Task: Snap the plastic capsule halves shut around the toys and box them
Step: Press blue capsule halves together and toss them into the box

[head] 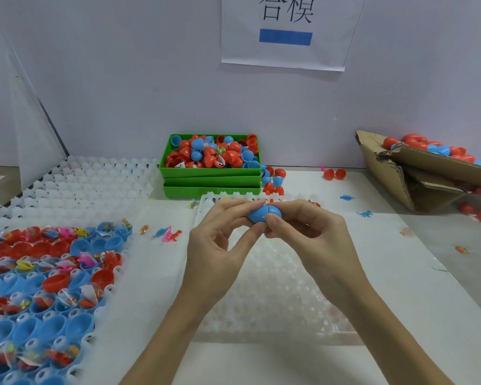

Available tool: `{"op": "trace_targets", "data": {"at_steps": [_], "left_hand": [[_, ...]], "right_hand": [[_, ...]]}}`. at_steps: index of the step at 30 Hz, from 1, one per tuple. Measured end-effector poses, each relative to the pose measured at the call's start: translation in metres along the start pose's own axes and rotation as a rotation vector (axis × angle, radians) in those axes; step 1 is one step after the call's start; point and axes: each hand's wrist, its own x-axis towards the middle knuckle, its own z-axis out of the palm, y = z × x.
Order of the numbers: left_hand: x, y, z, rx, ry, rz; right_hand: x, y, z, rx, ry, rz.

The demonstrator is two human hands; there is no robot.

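On my far left the white dimpled tray (pixel 75 187) cradles blue and red capsule halves (pixel 53 326) open side up, many already loaded with bagged toys (pixel 67 297), so each waits ready to be capped. My left hand (pixel 220 245) and right hand (pixel 306 232) meet above the empty tray (pixel 275 287), thumbs and fingertips pinched narrow on the blue capsule (pixel 263 213), one hand per half to squeeze its seam shut. Past them on the right the torn cardboard box (pixel 417 179) lies open, holding finished capsules
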Motion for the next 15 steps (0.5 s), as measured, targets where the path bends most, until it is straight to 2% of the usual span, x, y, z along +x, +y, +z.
{"op": "trace_targets", "data": {"at_steps": [4,8,12,15], "left_hand": [[-0.002,0.001,0.004,0.001,0.024,0.002],[-0.007,0.0,0.011,-0.079,0.072,-0.021],[-0.008,-0.002,0.014,0.062,-0.024,0.002],[-0.008,-0.002,0.015,0.146,-0.005,0.008]], "right_hand": [[0.0,-0.002,-0.003,0.058,-0.025,0.059],[-0.001,0.001,0.001,0.1,0.025,0.088],[-0.001,0.002,0.004,0.227,0.072,0.177],[-0.001,0.002,0.004,0.335,0.058,0.273]]}}
